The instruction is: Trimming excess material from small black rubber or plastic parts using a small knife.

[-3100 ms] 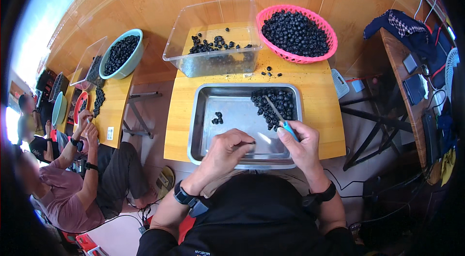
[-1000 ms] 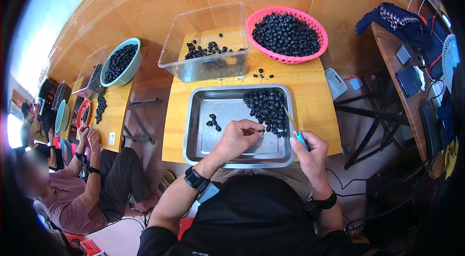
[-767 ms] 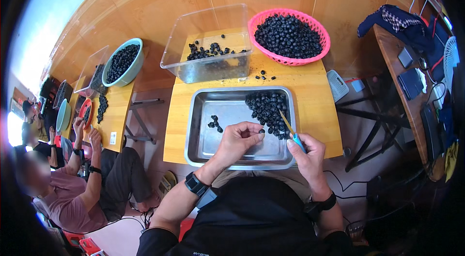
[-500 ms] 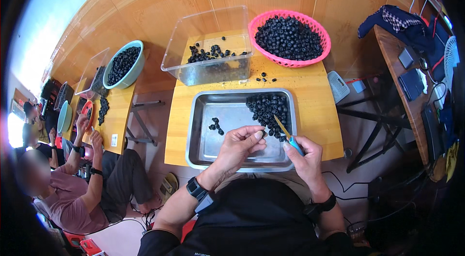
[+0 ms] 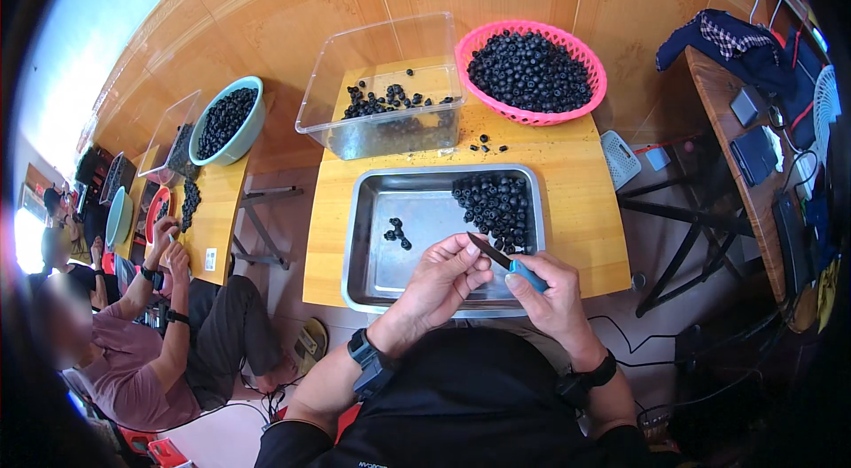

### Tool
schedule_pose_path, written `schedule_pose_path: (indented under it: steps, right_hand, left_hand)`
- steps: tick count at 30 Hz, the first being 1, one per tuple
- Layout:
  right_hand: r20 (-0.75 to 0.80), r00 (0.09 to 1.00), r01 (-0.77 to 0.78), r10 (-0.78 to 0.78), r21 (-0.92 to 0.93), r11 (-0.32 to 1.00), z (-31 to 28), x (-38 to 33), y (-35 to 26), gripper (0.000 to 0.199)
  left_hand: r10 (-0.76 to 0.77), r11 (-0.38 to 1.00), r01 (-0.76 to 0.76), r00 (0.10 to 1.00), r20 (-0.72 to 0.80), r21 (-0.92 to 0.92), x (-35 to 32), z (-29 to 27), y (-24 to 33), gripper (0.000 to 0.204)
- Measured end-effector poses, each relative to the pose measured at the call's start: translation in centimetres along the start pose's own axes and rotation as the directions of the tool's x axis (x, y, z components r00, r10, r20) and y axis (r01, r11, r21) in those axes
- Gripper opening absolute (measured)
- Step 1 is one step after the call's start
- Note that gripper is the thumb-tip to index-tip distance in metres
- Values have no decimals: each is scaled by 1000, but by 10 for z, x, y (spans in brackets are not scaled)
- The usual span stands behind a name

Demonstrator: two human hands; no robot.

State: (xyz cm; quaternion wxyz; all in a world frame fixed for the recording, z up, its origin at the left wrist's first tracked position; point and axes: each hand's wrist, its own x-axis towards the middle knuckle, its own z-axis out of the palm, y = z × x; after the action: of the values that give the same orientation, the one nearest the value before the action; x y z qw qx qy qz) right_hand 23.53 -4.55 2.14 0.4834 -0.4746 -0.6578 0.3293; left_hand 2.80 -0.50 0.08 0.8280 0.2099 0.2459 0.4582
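In the head view, the left hand is curling its fingers narrowly around something small that cannot be made out, over the 6 o'clock rim of the rectangular, shiny steel tray. The right hand is gripping a small knife with a blue handle, its dark blade pointing toward 10 o'clock at the left fingertips. A heap of round, matte dark berries is lying in the tray's 2 o'clock corner; a few loose ones are sitting near its middle. The tray is resting on a smooth yellow wooden worktop. At 12 o'clock, a clear plastic tub and a pink woven basket are holding more berries. Half a second ago the left hand was reaching into the heap; now both hands are meeting nearer the body.
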Motion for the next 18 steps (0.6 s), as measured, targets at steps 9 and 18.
schedule_pose_path:
  steps: [9,18]
  right_hand:
    - [29,997,77,-74,-97,992,2,5,-8,33]
    - [24,992,122,-120,-85,989,6,7,-7,34]
  left_hand:
    - [26,994,-18,997,75,-106,-5,-3,0,22]
    - [60,996,-53,994,90,-73,-9,-8,0,22]
